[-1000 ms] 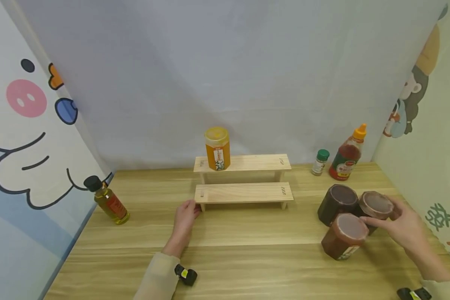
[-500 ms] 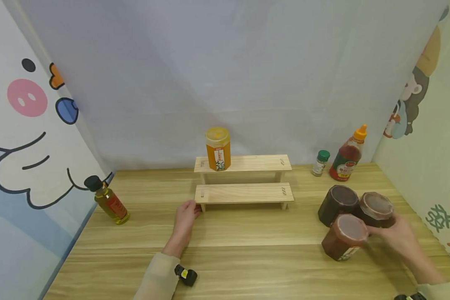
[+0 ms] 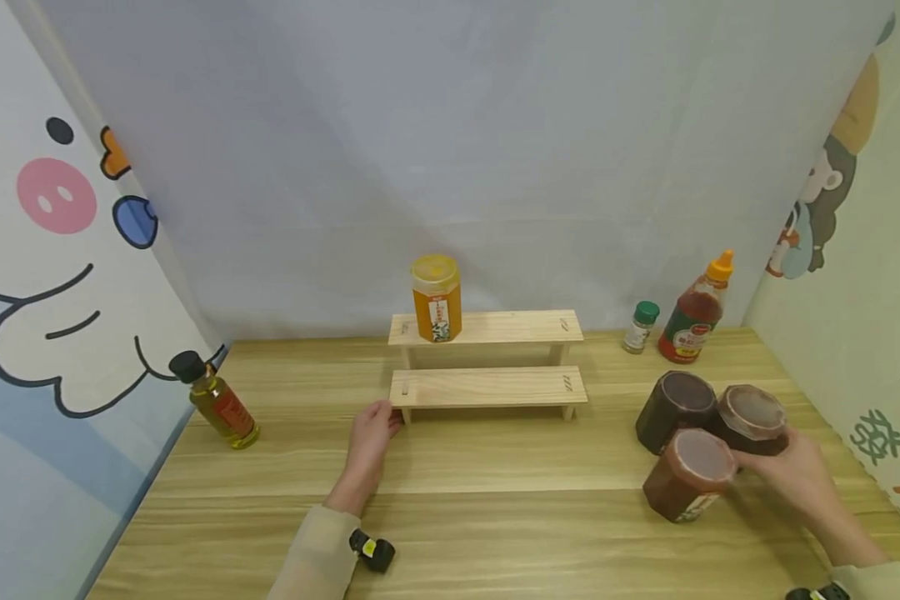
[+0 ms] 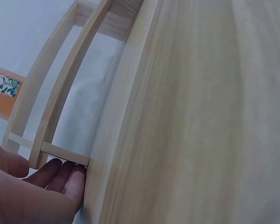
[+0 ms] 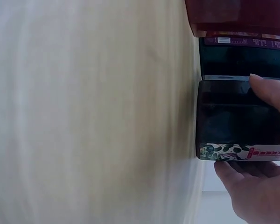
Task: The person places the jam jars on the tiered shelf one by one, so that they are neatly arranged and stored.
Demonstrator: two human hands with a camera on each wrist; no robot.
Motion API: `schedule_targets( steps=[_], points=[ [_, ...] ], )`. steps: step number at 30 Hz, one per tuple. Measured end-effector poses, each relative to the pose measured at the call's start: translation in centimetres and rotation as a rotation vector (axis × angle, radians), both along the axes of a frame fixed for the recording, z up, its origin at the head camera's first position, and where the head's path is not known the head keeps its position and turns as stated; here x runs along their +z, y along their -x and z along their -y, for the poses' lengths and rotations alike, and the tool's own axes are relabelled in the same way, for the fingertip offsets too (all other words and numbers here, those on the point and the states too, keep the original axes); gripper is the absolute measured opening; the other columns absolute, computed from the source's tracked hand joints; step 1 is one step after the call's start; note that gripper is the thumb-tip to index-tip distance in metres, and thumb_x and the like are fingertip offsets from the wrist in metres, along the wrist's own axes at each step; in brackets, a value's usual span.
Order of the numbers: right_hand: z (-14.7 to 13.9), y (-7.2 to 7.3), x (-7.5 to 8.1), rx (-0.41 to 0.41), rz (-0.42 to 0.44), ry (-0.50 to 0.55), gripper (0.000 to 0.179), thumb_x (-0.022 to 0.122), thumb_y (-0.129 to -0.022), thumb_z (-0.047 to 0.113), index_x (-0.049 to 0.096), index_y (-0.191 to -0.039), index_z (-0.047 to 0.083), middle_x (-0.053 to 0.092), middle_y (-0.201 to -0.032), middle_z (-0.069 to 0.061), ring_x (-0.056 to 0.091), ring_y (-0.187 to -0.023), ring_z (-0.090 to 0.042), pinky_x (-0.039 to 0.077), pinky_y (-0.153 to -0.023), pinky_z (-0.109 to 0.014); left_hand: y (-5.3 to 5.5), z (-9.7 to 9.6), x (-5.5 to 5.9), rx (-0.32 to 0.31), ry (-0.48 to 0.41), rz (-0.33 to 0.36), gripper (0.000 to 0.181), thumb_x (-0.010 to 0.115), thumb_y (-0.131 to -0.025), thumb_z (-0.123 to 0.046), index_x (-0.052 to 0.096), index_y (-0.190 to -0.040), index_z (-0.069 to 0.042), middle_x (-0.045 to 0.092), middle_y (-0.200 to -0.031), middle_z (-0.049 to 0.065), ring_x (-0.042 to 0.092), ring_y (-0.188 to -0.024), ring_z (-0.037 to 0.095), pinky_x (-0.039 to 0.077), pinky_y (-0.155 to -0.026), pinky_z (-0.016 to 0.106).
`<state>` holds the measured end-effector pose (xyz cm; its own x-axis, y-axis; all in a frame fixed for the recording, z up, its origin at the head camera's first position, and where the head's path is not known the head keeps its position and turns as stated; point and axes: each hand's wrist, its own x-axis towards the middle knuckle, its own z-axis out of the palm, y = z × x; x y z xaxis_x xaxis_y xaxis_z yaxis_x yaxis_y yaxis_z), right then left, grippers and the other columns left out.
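Observation:
A two-tier wooden shelf (image 3: 487, 386) stands mid-table, an amber honey jar (image 3: 438, 310) on the left of its upper tier. My left hand (image 3: 371, 433) holds the lower tier's left end; in the left wrist view the thumb is at the plank's end and the fingers are curled by the leg. On the right, my right hand (image 3: 795, 471) grips a dark jar (image 5: 242, 116) with a pale lid, thumb on one side and fingers on the other. Beside it stand another dark jar (image 3: 663, 417) and a reddish-brown jar (image 3: 678, 487), all three clustered closely.
An oil bottle (image 3: 225, 410) with a black cap stands at the left. Behind the jars are a small green-capped shaker (image 3: 640, 329) and a red sauce bottle (image 3: 693, 321) with an orange nozzle. A pale curtain (image 3: 450, 150) closes off the back, with printed panels on both sides.
My right hand has slid lower on the dark jar, from near its lid to its side, and is wrapped round it. The left hand and the shelf have stayed in place.

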<state>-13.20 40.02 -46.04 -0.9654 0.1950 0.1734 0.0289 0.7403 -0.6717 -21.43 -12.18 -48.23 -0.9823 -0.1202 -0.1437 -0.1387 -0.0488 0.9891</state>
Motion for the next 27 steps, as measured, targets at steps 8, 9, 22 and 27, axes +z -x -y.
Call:
schedule_targets(
  steps=[8,9,22,27],
  points=[
    [0.1,-0.1,0.0,-0.01,-0.011,0.009,0.063,0.084,-0.072,0.021,0.054,-0.114,-0.014,0.06,-0.103,-0.033,0.047,-0.078,0.005,0.041,-0.06,-0.012,0.0,0.0,-0.1,0.005,0.009,0.002,0.042,0.032,-0.105,-0.014,0.04,-0.133,0.016,0.045,-0.13,0.032,0.045,-0.121,0.041,0.04,-0.103,0.045],
    [0.0,-0.1,0.1,-0.016,-0.009,0.004,0.062,0.084,-0.072,0.022,0.055,-0.113,-0.014,0.061,-0.102,-0.033,0.049,-0.079,0.003,0.042,-0.059,-0.012,0.0,0.0,-0.1,0.004,0.008,0.003,0.043,0.033,-0.105,-0.014,0.039,-0.134,0.017,0.045,-0.131,0.032,0.045,-0.121,0.041,0.04,-0.103,0.045],
    [-0.2,0.0,0.7,-0.03,-0.053,0.02,0.064,0.084,-0.073,0.024,0.055,-0.116,-0.013,0.061,-0.104,-0.033,0.046,-0.076,0.012,0.042,-0.058,-0.01,0.0,0.0,-0.1,-0.007,-0.004,0.004,0.043,0.033,-0.105,-0.014,0.039,-0.134,0.017,0.044,-0.132,0.032,0.044,-0.122,0.04,0.039,-0.103,0.044],
    [-0.4,0.0,1.5,-0.061,-0.039,0.05,0.067,0.086,-0.071,0.028,0.056,-0.119,-0.008,0.063,-0.105,-0.02,0.046,-0.08,0.007,0.043,-0.06,-0.012,0.0,0.0,-0.1,-0.012,-0.001,0.0,0.043,0.032,-0.105,-0.015,0.038,-0.134,0.017,0.043,-0.133,0.032,0.043,-0.123,0.041,0.039,-0.104,0.045]
  ],
)
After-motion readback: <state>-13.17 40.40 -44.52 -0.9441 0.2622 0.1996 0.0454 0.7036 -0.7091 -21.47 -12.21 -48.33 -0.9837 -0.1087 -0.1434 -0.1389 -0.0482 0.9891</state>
